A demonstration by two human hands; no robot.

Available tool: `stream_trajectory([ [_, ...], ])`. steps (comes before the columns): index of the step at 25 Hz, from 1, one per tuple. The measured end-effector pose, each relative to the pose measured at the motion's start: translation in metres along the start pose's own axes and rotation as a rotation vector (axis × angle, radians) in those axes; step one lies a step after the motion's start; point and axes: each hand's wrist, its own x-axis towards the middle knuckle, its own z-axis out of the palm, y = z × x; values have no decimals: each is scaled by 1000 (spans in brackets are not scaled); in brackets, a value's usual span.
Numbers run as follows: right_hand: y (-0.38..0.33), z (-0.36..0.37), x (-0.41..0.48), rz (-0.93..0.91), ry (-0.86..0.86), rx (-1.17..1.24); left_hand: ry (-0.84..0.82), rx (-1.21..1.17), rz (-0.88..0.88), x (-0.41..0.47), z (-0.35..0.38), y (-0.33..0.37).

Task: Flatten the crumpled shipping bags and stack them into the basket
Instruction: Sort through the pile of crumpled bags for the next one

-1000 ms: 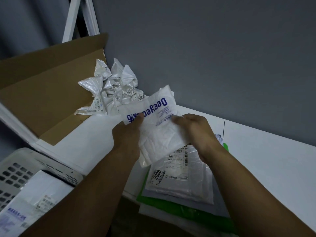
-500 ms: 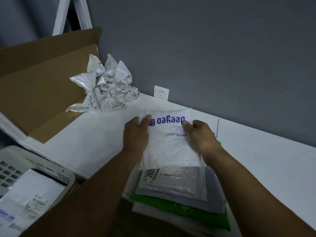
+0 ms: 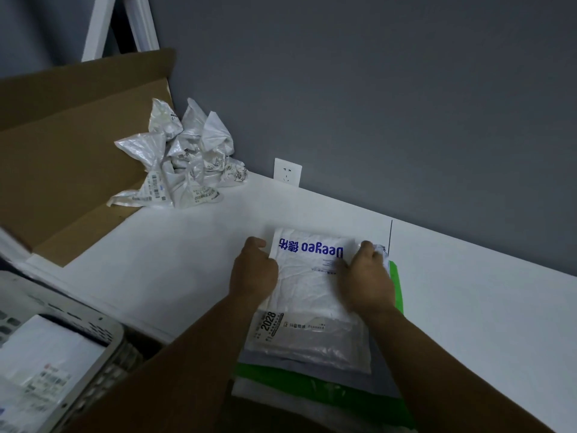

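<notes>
Deeyeo shipping bag [image 3: 312, 285] lies with its long axis running away from me, left grip [image 3: 254, 270] and right grip [image 3: 365, 276] each pinching a side edge. I judge the basket [image 3: 112, 331] nearer the left grip.

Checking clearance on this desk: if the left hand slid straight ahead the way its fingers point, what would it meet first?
Only bare white table lies ahead of the left hand, gripping the Deeyeo bag. It would probably reach the grey wall first, near the wall socket; depth is unclear.
</notes>
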Motion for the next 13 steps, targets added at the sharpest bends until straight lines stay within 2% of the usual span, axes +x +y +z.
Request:
stream_trajectory([
  [2, -8, 9, -7, -231, 112, -272, 18, 31, 25, 1, 3, -6],
  [5, -22, 30, -9, -431, -51, -334, 13, 88, 75, 0, 9, -13],
  [9, -21, 50, -4, -423, -303, -390, -1, 147, 158, 1, 17, -21],
  [13, -17, 65, -5, -406, -352, -445, -23, 274, 239, 1, 22, -32],
])
